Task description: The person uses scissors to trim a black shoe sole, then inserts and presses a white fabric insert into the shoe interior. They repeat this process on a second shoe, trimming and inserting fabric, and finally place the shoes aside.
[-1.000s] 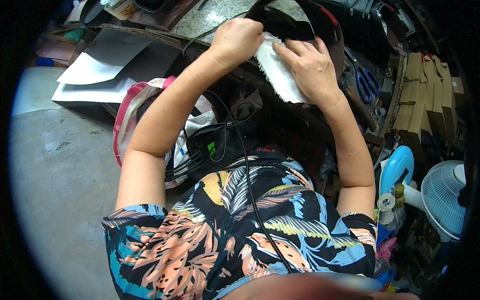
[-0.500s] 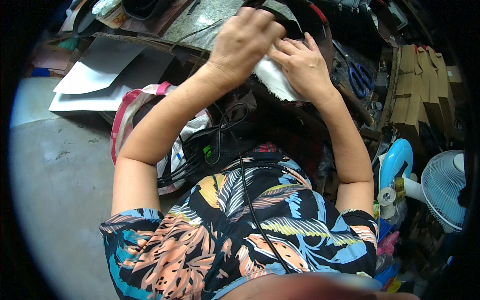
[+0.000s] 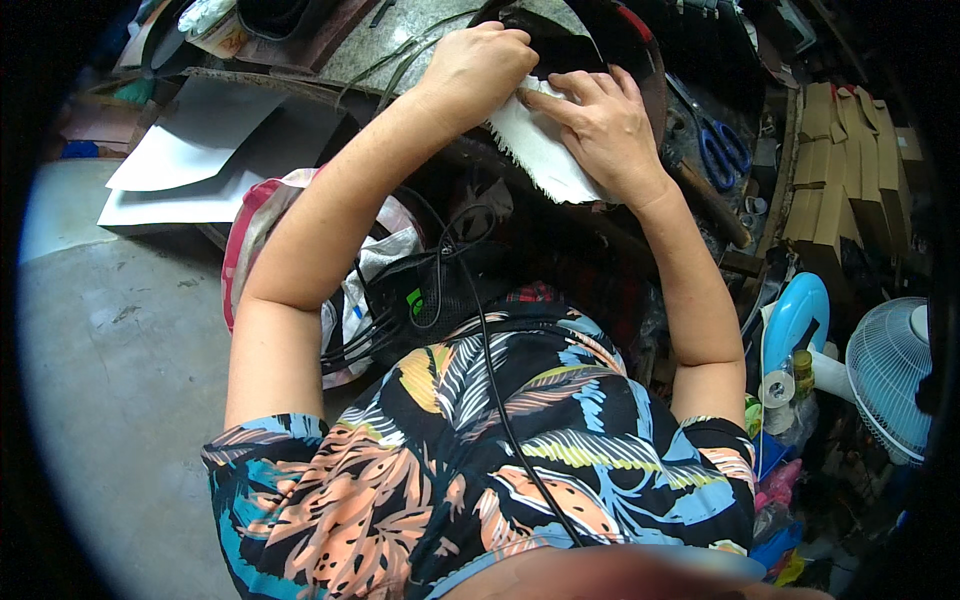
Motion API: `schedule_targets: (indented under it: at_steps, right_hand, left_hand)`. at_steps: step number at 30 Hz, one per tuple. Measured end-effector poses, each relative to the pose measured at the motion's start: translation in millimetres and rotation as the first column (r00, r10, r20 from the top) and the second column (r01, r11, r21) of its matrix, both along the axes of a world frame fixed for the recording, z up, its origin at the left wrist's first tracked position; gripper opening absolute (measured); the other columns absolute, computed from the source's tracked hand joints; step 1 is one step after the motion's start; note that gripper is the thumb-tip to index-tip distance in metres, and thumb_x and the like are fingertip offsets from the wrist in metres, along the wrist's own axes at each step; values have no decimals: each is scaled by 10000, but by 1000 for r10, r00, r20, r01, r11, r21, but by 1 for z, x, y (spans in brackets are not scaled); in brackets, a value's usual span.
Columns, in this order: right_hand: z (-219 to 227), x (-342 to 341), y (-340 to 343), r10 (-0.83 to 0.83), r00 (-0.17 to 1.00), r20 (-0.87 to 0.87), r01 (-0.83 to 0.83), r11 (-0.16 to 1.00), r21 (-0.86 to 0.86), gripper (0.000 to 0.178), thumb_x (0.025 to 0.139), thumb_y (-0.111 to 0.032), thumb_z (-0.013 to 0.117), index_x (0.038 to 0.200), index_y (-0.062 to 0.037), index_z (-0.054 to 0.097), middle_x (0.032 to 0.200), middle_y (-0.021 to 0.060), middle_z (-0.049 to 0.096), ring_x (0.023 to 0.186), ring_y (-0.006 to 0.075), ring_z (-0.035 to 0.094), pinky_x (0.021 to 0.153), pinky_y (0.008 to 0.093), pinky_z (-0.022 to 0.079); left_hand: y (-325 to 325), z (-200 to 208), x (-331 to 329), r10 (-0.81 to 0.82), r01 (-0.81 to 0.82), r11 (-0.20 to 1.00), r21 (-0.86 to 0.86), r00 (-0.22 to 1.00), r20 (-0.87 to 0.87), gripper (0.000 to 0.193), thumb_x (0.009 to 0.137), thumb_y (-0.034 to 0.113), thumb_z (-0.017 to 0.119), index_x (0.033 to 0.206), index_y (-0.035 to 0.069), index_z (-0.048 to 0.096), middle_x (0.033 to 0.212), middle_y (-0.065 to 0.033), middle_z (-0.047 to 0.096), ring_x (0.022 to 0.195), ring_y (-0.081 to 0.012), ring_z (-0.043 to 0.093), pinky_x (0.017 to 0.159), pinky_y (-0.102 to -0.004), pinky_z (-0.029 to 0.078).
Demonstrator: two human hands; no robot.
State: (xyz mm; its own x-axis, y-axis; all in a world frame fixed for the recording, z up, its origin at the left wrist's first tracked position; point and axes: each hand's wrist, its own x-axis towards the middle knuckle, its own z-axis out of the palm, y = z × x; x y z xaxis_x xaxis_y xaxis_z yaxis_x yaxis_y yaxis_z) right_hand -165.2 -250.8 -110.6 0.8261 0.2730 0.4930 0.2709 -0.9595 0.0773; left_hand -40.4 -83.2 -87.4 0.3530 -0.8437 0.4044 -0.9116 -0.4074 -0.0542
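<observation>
At the edge of the worktop, a white cloth [image 3: 540, 150] with a frayed edge hangs down between my hands. My right hand [image 3: 612, 135] holds it, thumb and bent fingers over its upper part and the palm against its side. My left hand [image 3: 478, 75] is curled into a fist at the cloth's upper left corner. What is inside that fist is hidden. Thin dark strips [image 3: 405, 65] pass by the left wrist, and a dark piece with a red edge [image 3: 635, 25] curves above the right hand.
Blue-handled scissors [image 3: 722, 155] lie to the right, before folded cardboard boxes [image 3: 825, 180]. A fan [image 3: 888, 375] stands at the lower right. White sheets [image 3: 190, 150] stick out at the left, above a pink-rimmed bag [image 3: 240, 230]. A black cable [image 3: 490, 370] runs down my front.
My left hand has moved slightly down and left, away from my right hand. More of the white cloth shows between them. The dark strips by the left wrist have spread.
</observation>
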Motion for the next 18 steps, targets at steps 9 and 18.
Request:
schedule_targets:
  at_steps: [9,18]
  right_hand:
    - [4,-3,1,31,999,12,-30,999,-33,293,855,-200,692,1112,-335,728,1048,-8,668,1027,207,632,1053,521,422]
    - [29,-5,-25,79,993,91,-110,906,409,311,796,-104,741,1093,-195,747,1112,24,686,1047,235,625,1041,392,439]
  left_hand:
    - [-10,-10,-2,206,-215,972,-95,974,-96,153,766,184,670,818,49,719,883,-145,713,816,-319,717,753,-422,578]
    - [-4,-11,-15,30,-22,981,-194,999,38,388,841,114,626,1220,196,631,1033,-46,630,949,-265,653,719,-381,575]
